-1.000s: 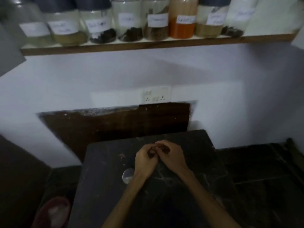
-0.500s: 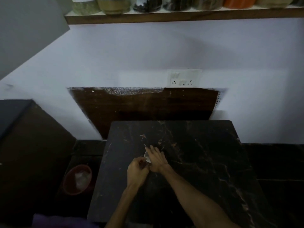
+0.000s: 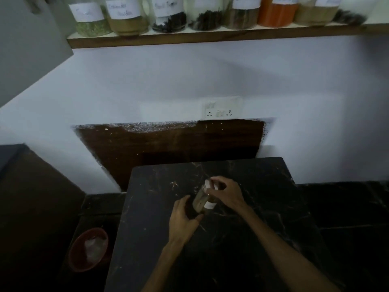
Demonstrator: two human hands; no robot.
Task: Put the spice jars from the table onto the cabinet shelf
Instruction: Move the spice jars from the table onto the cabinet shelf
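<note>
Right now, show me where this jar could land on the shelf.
The shelf is crowded: labelled jars stand side by side along all of it that shows, with no gap between them. Only its front lip is bare. The table has free room right of both hands, which hold the small jar.

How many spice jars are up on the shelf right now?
8 in a row on the shelf, left to right, and a blurred one. More may lie beyond the frame.
</note>
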